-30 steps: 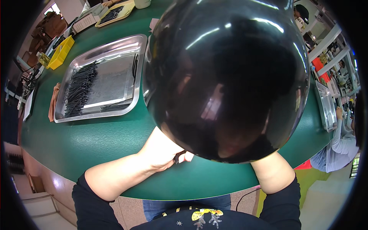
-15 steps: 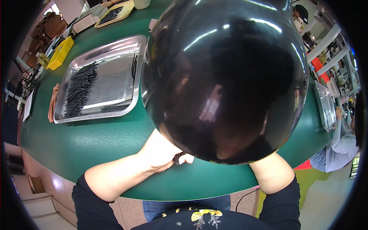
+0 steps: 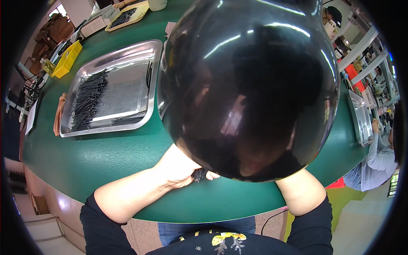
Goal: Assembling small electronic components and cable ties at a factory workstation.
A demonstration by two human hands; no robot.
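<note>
My left hand (image 3: 178,169) is closed at the near part of the green table, round a small bundle of thin black wire-like pieces (image 3: 198,174) whose ends stick out below it. A large glossy black dome (image 3: 250,97), like a lamp shade, hangs over the work and covers part of that hand. Behind the dome my right hand is hidden; only its forearm (image 3: 301,191) shows. A fingertip beside the bundle pokes out under the dome's rim, and I cannot tell whose it is. More black wire-like pieces (image 3: 88,102) lie piled in the metal tray (image 3: 123,106) to the left.
The green table (image 3: 97,157) curves toward me. At the far left stand a yellow bin (image 3: 68,58) and a cream tray (image 3: 140,10) of black pieces, with a person's hand near it. At the right are another metal tray (image 3: 361,119) and a person in grey sleeves (image 3: 380,155).
The dome has shifted slightly to the left. More ends of the bundle show below my left hand, and the fingertip beside it has moved a little to the right.
</note>
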